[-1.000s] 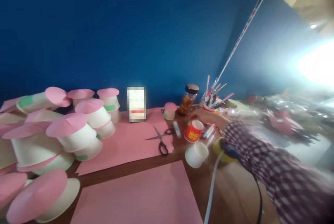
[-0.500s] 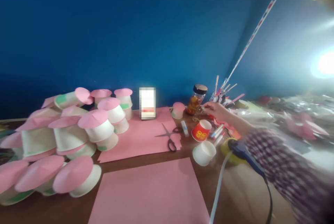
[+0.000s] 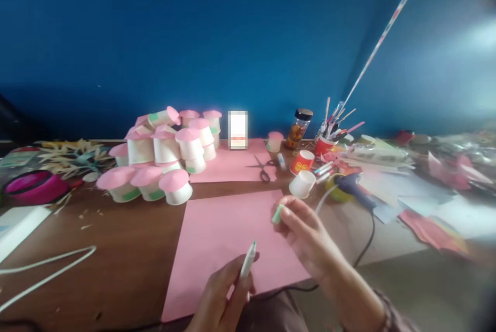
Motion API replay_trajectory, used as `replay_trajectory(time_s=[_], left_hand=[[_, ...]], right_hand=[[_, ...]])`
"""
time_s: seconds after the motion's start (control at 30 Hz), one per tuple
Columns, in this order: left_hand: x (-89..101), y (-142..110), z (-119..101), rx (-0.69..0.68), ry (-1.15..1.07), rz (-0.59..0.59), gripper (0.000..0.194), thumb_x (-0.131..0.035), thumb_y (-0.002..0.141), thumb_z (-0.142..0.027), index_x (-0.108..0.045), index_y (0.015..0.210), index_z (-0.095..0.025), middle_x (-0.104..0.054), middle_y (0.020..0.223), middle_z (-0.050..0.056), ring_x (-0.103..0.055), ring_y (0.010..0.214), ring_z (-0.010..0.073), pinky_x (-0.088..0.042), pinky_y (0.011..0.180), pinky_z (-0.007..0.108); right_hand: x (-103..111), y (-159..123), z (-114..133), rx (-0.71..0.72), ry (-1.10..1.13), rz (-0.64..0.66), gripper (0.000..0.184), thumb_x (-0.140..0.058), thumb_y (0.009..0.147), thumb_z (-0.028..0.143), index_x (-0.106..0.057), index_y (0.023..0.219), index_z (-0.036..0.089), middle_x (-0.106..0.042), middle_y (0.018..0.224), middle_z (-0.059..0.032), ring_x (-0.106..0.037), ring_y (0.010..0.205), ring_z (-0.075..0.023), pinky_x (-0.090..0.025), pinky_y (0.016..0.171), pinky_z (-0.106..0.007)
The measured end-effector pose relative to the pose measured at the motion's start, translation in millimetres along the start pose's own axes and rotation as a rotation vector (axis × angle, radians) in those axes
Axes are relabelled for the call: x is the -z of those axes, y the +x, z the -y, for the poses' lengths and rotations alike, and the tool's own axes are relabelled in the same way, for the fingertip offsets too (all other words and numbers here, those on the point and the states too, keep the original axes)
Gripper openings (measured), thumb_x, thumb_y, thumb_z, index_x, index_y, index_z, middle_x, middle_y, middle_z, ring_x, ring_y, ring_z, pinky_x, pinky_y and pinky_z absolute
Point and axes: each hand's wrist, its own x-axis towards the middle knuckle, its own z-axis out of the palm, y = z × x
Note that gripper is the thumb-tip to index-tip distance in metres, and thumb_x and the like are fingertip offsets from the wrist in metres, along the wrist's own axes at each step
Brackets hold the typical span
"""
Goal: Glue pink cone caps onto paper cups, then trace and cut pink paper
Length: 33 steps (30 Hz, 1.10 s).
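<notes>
My left hand (image 3: 228, 290) is closed around a white marker (image 3: 248, 261), its green tip bare and pointing up. To the right, my right hand (image 3: 304, 231) pinches a small green marker cap (image 3: 277, 214), held apart from the marker. Both hands are above a large sheet of pink paper (image 3: 217, 228) that lies flat at the table's front. Past the sheet stand a white paper cup (image 3: 303, 184) and a red paper cup (image 3: 302, 161). Black-handled scissors (image 3: 263, 169) rest on more pink paper (image 3: 232, 164) farther back.
Stacked white cups with pink cone tops (image 3: 166, 146) stand at left. Behind the cups on the right are a lidded jar (image 3: 299, 128) and a red pen holder (image 3: 324, 144). A glue gun (image 3: 354, 190) with its cord lies right, near loose papers (image 3: 411, 192). A white cable (image 3: 46, 270) crosses the left side.
My right hand has come back from the pen holder area to above the front pink sheet. My left hand has entered view with the uncapped marker. The view has shifted, showing more table at left.
</notes>
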Motion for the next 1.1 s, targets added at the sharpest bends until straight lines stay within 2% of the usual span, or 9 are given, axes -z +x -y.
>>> replay_trajectory(time_s=[0.1, 0.13, 0.2, 0.3, 0.37, 0.47, 0.6, 0.8, 1.1], left_hand=[[1.1, -3, -10, 0.039, -0.091, 0.184, 0.04, -0.036, 0.094, -0.042, -0.053, 0.121, -0.018, -0.06, 0.075, 0.002, -0.055, 0.066, 0.0129, -0.048, 0.065, 0.024], [1.5, -3, -10, 0.04, -0.1, 0.213, 0.039, -0.036, 0.095, -0.041, -0.054, 0.12, -0.018, -0.061, 0.078, 0.003, -0.056, 0.071, 0.0138, -0.048, 0.069, 0.025], [2.4, -1, -8, 0.036, -0.094, 0.177, 0.036, -0.037, 0.094, -0.041, -0.056, 0.114, -0.018, -0.062, 0.085, 0.005, -0.057, 0.081, 0.0157, -0.046, 0.078, 0.028], [4.3, 0, -3, 0.017, -0.101, 0.052, 0.035, -0.038, 0.094, -0.042, -0.057, 0.111, -0.018, -0.061, 0.086, 0.005, -0.056, 0.084, 0.0164, -0.045, 0.081, 0.03], [5.7, -3, -5, 0.012, -0.116, 0.017, 0.036, -0.039, 0.093, -0.042, -0.055, 0.115, -0.018, -0.059, 0.085, 0.003, -0.054, 0.08, 0.0149, -0.044, 0.079, 0.028], [5.8, -13, -16, 0.095, -0.148, 0.106, 0.043, -0.04, 0.093, -0.046, -0.053, 0.121, -0.017, -0.054, 0.076, 0.0, -0.049, 0.065, 0.0109, -0.042, 0.064, 0.024], [2.1, -31, -30, 0.235, -0.211, 0.251, 0.053, -0.036, 0.092, -0.052, -0.052, 0.123, -0.012, -0.045, 0.065, -0.004, -0.037, 0.05, 0.0072, -0.032, 0.048, 0.021], [1.0, -40, -36, 0.264, -0.186, 0.237, 0.052, -0.038, 0.091, -0.052, -0.056, 0.119, -0.012, -0.044, 0.062, -0.004, -0.031, 0.048, 0.0066, -0.024, 0.044, 0.021], [0.0, -37, -36, 0.251, -0.213, 0.204, 0.051, -0.039, 0.091, -0.052, -0.057, 0.117, -0.012, -0.041, 0.059, -0.005, -0.029, 0.048, 0.0072, -0.022, 0.043, 0.021]], right_hand=[[-17, -14, -36, -0.085, 0.221, -0.062, 0.017, -0.073, 0.076, 0.031, -0.062, 0.084, 0.022, -0.061, 0.081, 0.0014, -0.056, 0.071, -0.0084, -0.046, 0.066, -0.018], [-19, -16, -43, -0.095, 0.256, -0.076, 0.016, -0.074, 0.076, 0.03, -0.063, 0.084, 0.022, -0.062, 0.083, 0.0012, -0.057, 0.073, -0.0086, -0.047, 0.067, -0.018], [-20, -19, -51, -0.086, 0.284, -0.097, 0.016, -0.075, 0.075, 0.03, -0.064, 0.084, 0.022, -0.064, 0.084, 0.0011, -0.058, 0.073, -0.0086, -0.048, 0.068, -0.018], [-14, -24, -49, -0.03, 0.284, -0.147, 0.016, -0.076, 0.074, 0.029, -0.064, 0.084, 0.022, -0.064, 0.082, 0.0022, -0.057, 0.071, -0.0073, -0.049, 0.067, -0.017], [-8, -29, -43, 0.006, 0.273, -0.175, 0.016, -0.076, 0.074, 0.028, -0.065, 0.084, 0.022, -0.063, 0.082, 0.0027, -0.057, 0.071, -0.0063, -0.048, 0.066, -0.016], [-5, -38, -36, 0.031, 0.263, -0.189, 0.015, -0.075, 0.075, 0.026, -0.065, 0.085, 0.022, -0.062, 0.081, 0.0027, -0.057, 0.071, -0.0061, -0.049, 0.067, -0.016], [-9, -46, -36, 0.002, 0.288, -0.158, 0.014, -0.075, 0.075, 0.026, -0.065, 0.085, 0.022, -0.062, 0.079, 0.0025, -0.058, 0.072, -0.007, -0.049, 0.068, -0.016], [-17, -51, -40, -0.013, 0.303, -0.1, 0.011, -0.073, 0.077, 0.026, -0.065, 0.085, 0.021, -0.063, 0.08, 0.0019, -0.058, 0.071, -0.0076, -0.049, 0.067, -0.017], [-18, -54, -40, -0.005, 0.265, -0.083, 0.011, -0.073, 0.076, 0.026, -0.066, 0.083, 0.022, -0.062, 0.079, 0.0024, -0.056, 0.071, -0.0071, -0.047, 0.066, -0.016]])
